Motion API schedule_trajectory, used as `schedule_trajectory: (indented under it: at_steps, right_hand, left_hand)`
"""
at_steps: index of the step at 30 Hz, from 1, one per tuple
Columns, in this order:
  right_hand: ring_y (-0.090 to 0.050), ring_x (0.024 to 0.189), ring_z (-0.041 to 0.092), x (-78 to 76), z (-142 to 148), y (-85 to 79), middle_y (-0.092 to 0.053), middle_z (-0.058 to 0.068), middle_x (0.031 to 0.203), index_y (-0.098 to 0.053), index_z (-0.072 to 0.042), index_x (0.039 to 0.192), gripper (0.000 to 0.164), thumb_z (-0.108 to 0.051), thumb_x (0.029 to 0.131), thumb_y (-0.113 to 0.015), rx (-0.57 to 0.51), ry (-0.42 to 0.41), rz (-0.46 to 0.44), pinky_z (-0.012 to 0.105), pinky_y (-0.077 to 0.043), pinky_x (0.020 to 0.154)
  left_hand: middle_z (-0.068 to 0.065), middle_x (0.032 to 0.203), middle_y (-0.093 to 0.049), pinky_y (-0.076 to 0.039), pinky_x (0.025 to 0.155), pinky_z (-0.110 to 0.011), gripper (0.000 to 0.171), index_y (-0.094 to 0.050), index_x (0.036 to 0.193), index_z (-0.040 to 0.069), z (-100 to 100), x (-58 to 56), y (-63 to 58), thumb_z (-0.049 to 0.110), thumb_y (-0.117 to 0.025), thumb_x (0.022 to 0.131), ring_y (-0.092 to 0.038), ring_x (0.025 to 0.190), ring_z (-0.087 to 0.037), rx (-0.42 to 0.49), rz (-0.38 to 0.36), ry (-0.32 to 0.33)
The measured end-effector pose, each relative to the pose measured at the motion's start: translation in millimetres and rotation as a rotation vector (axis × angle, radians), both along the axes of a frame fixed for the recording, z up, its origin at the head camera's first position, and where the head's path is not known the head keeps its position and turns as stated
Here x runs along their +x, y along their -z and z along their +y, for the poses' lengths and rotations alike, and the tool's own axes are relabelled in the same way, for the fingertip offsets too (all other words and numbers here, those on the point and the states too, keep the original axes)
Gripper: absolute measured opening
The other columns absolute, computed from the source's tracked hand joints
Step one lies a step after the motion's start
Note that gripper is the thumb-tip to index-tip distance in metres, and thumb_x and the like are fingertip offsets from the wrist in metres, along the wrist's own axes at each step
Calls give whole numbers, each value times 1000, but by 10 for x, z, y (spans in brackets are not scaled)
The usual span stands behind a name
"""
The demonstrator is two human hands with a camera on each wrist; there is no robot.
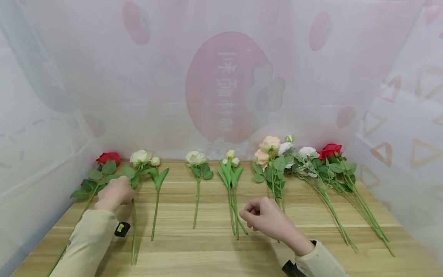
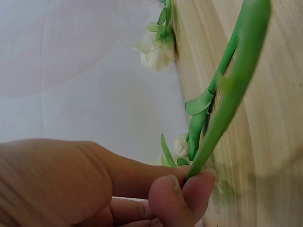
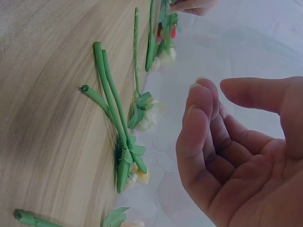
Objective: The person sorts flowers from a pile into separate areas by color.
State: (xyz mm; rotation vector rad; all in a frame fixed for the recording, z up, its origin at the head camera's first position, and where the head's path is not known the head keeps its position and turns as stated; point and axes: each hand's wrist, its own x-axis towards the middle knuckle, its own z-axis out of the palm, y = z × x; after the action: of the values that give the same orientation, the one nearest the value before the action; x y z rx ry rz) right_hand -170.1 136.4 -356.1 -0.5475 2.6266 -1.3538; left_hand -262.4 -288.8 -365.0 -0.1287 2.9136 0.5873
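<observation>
My left hand [image 1: 117, 193] is over the left end of the table. Its thumb and fingertips pinch a green stem [image 2: 236, 90], seen close up in the left wrist view. In the head view that stem appears to belong to the creamy white rose [image 1: 140, 157]. A red rose [image 1: 108, 157] lies just left of the hand, and a single white tulip [image 1: 155, 161] lies right of it. My right hand [image 1: 271, 218] hovers with loosely bent fingers and nothing in them, palm visible in the right wrist view. Nearest to it are yellow and white tulips [image 1: 229, 175].
Another white rose [image 1: 195, 158] lies mid-table. Peach roses [image 1: 270, 144], white flowers [image 1: 308, 152] and red roses [image 1: 330, 151] lie on the right, leaves overlapping. A printed cloth [image 1: 166, 77] stands behind the wooden table [image 1: 194, 254], with cloth on both sides.
</observation>
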Motion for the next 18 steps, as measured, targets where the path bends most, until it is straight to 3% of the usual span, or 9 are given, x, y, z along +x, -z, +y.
schedule_trajectory:
  at_steps: [7, 14, 18]
  right_hand:
    - [-61, 57, 24, -8, -1, 11, -63, 6, 65, -69, -11, 82, 20, -22, 97, -65, 7, -4, -6, 32, -50, 51]
    - [-61, 58, 22, -20, 4, 39, -63, 4, 66, -70, -9, 85, 19, -25, 96, -66, -15, 1, -12, 32, -51, 51]
    - [-61, 58, 22, -22, 0, 44, -63, 3, 66, -70, -9, 85, 19, -24, 96, -66, -17, 3, -10, 32, -51, 51]
  left_hand:
    - [-10, 68, -44, -38, 54, -43, 25, -43, 69, 10, -35, 42, -119, 15, -52, 91, -47, 63, -26, -2, 57, -17]
    - [4, 49, -30, -26, 42, -26, 48, -37, 54, 17, 41, 84, -203, 24, -55, 98, -29, 45, -12, 74, 177, 21]
    - [3, 48, -41, -24, 42, -25, 50, -40, 52, 17, 125, 115, -248, 23, -54, 100, -31, 43, -13, 119, 257, 74]
